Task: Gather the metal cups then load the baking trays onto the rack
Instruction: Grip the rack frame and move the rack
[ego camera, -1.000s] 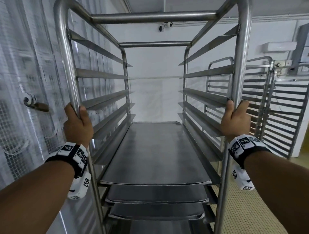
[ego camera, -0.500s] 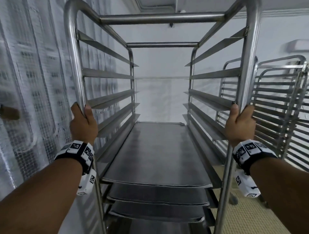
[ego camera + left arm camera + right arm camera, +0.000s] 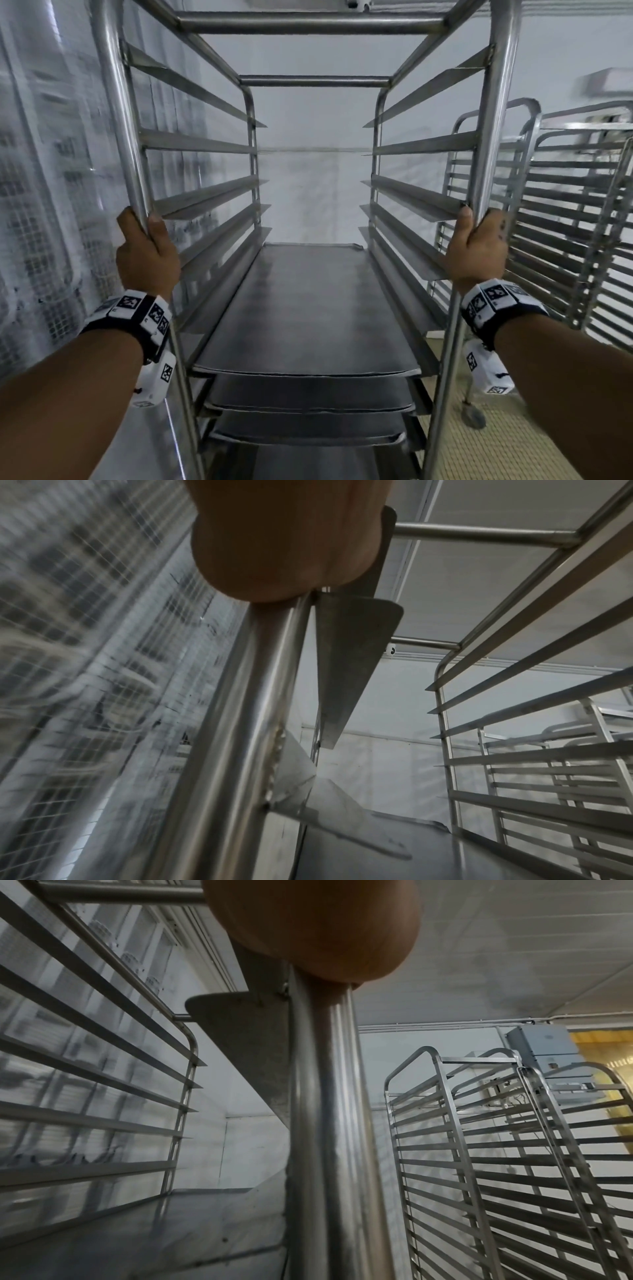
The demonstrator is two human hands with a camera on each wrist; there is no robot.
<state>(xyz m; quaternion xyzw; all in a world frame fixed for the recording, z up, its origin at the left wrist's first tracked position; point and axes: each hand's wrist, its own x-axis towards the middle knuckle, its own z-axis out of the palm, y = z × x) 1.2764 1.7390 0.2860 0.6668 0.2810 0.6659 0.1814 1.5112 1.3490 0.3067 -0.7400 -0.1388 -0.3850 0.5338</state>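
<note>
A tall steel tray rack (image 3: 313,24) fills the head view in front of me. Several dark baking trays (image 3: 308,308) lie stacked on its lower rails; the upper rails are bare. My left hand (image 3: 145,253) grips the rack's near left post (image 3: 118,113), which also shows below my palm (image 3: 284,536) as the left post (image 3: 232,737) in the left wrist view. My right hand (image 3: 474,251) grips the near right post (image 3: 495,113); in the right wrist view my right palm (image 3: 315,926) sits over that post (image 3: 329,1123). No metal cups are in view.
A wall of wire mesh behind plastic sheeting (image 3: 44,205) runs close along the left. More empty steel racks (image 3: 575,222) stand to the right, one caster (image 3: 474,416) on the tiled floor (image 3: 479,452). A white wall (image 3: 313,192) lies ahead. A grey box (image 3: 548,1056) hangs on the far wall.
The rack and both hands have moved forward along the mesh wall; the handle on the left has passed out of view. The side racks look closer. Both grips are unchanged.
</note>
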